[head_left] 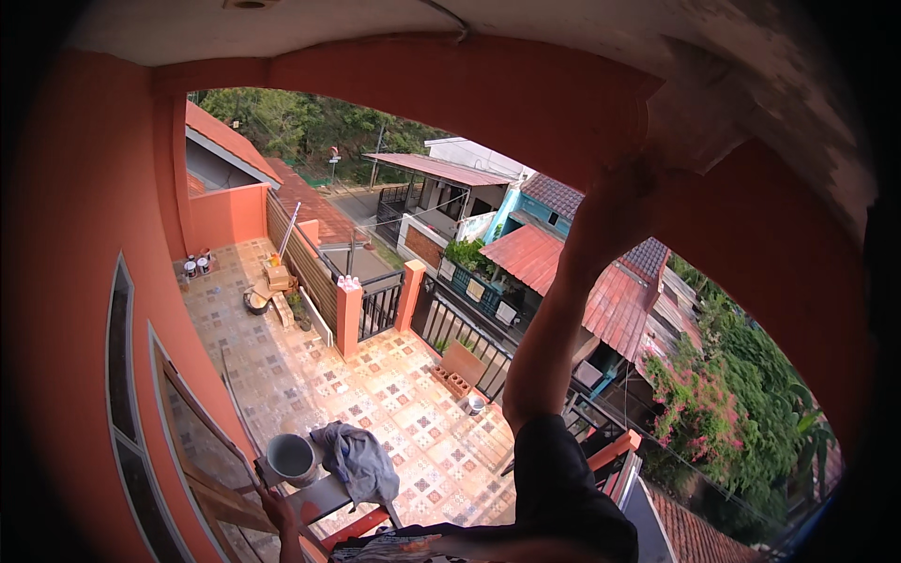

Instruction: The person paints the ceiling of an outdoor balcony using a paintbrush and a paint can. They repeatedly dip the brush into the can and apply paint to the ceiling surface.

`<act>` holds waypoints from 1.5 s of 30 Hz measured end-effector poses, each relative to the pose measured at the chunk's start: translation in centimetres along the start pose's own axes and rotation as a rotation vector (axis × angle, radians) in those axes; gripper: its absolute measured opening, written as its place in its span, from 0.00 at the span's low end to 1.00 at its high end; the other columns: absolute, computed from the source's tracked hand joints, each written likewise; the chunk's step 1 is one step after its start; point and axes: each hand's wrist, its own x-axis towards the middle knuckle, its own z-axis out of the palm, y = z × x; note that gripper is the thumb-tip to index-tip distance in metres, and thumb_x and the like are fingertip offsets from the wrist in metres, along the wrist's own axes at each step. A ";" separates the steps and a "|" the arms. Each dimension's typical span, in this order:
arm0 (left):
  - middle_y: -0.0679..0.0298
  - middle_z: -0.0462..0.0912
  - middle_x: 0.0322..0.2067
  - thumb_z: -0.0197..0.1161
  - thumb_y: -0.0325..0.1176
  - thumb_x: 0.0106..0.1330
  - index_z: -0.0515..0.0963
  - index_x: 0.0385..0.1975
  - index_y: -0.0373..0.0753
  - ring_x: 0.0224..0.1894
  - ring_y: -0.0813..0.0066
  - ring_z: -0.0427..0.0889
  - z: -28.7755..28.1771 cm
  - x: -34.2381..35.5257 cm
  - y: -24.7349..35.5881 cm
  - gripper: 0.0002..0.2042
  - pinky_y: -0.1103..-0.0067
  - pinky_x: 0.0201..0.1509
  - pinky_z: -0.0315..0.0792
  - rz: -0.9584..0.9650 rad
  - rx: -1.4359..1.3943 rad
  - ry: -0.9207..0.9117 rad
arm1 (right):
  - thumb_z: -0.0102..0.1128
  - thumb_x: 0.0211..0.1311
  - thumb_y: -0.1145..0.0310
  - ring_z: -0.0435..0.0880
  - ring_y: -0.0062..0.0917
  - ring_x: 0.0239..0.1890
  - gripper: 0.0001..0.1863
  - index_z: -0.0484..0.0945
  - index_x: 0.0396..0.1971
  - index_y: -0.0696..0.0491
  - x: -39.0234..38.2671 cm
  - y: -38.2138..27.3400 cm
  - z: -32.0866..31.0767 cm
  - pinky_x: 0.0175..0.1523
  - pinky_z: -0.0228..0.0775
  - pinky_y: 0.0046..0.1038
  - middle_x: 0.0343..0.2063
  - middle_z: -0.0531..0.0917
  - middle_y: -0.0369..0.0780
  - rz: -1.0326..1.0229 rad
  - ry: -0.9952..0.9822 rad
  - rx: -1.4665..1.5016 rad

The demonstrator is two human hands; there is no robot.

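Note:
My right arm stretches up to the red-painted beam (450,84) under the ceiling. The right hand (631,192) is closed against the beam beside a pale, smeared patch (699,113); shadow hides whatever is in its fingers. Low on the left, my left hand (277,511) grips the edge of a ladder's grey top platform (324,497), beside the window. On that platform stands a grey bucket (293,458), with some light-coloured contents inside. A grey cloth (358,462) lies bunched next to the bucket and hangs over the platform's edge.
An orange wall with windows (174,403) runs close on my left. Far below is a patterned tile floor (394,375) with paint cans (195,266), a cardboard box (278,277), bricks (452,379) and a small pail (475,404). A dark metal gate (380,305) borders it.

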 end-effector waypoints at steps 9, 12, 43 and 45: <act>0.39 0.79 0.49 0.43 0.30 0.74 0.66 0.57 0.36 0.53 0.38 0.78 -1.2 -0.7 1.7 0.15 0.54 0.53 0.69 -0.060 0.015 -0.034 | 0.42 0.73 0.68 0.55 0.64 0.69 0.31 0.48 0.70 0.67 -2.7 1.8 9.5 0.71 0.52 0.52 0.66 0.55 0.69 -0.383 -0.026 -0.506; 0.38 0.79 0.49 0.43 0.30 0.73 0.66 0.57 0.35 0.53 0.37 0.77 -1.3 -0.7 2.0 0.15 0.53 0.52 0.69 -0.040 0.019 -0.027 | 0.45 0.73 0.67 0.56 0.62 0.69 0.33 0.49 0.70 0.69 -4.4 2.4 14.1 0.71 0.53 0.49 0.65 0.57 0.68 -0.238 -0.064 -0.142; 0.33 0.78 0.45 0.43 0.31 0.72 0.63 0.58 0.36 0.49 0.32 0.77 0.6 0.4 -1.4 0.16 0.49 0.48 0.67 0.035 0.028 0.018 | 0.59 0.68 0.61 0.78 0.40 0.54 0.28 0.67 0.64 0.56 2.6 2.1 -4.6 0.53 0.74 0.34 0.57 0.73 0.50 0.549 0.169 0.420; 0.33 0.79 0.44 0.44 0.31 0.72 0.64 0.57 0.35 0.48 0.32 0.78 0.8 0.5 -1.7 0.16 0.49 0.47 0.67 0.073 -0.009 0.046 | 0.58 0.68 0.60 0.77 0.45 0.58 0.29 0.66 0.64 0.59 2.7 1.6 -4.7 0.60 0.72 0.36 0.61 0.72 0.53 0.653 0.326 0.591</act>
